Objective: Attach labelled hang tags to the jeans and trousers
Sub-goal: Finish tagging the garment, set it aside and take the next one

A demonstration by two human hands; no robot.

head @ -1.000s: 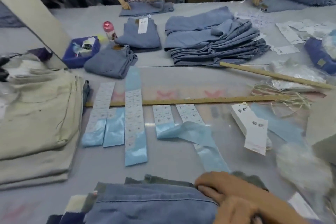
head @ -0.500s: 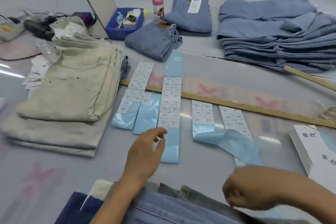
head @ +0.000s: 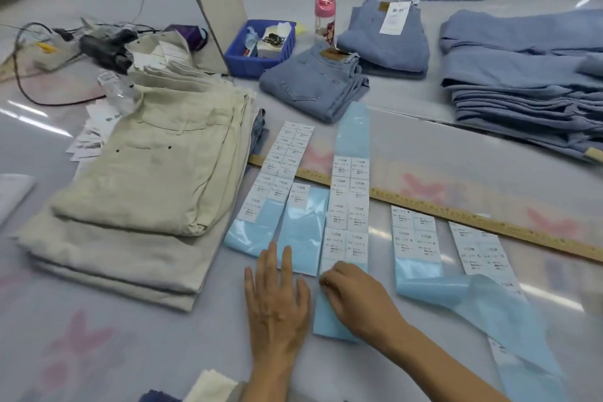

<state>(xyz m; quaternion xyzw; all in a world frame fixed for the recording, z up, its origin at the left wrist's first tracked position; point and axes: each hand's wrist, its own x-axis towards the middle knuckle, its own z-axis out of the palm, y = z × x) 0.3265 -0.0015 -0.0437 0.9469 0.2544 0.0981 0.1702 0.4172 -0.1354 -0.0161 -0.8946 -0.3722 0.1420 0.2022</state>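
Several strips of white printed labels on light-blue backing lie in front of me; the longest strip (head: 349, 202) runs down the middle. My right hand (head: 355, 297) rests on its lower end, fingertips curled and pinching at the lowest label's edge. Flat on the table just left of it lies my left hand (head: 277, 297), straight fingers touching the shorter strips (head: 303, 232). A stack of beige trousers (head: 146, 189) lies to the left. Folded blue jeans (head: 313, 85) sit beyond the strips. Behind them, another folded pair (head: 388, 42) carries a white hang tag (head: 394, 18).
A wooden ruler (head: 456, 215) crosses the table under the strips. A tall pile of blue jeans (head: 528, 81) fills the right. A blue tray (head: 257, 52), a pink bottle (head: 324, 15), a black tool with cables (head: 107, 46) and loose tags (head: 94, 130) sit at the back left. A person works at the far edge.
My right hand has come up from the lower right onto the long strip's lower end. My left hand has shifted off that strip and now lies flat just left of it.
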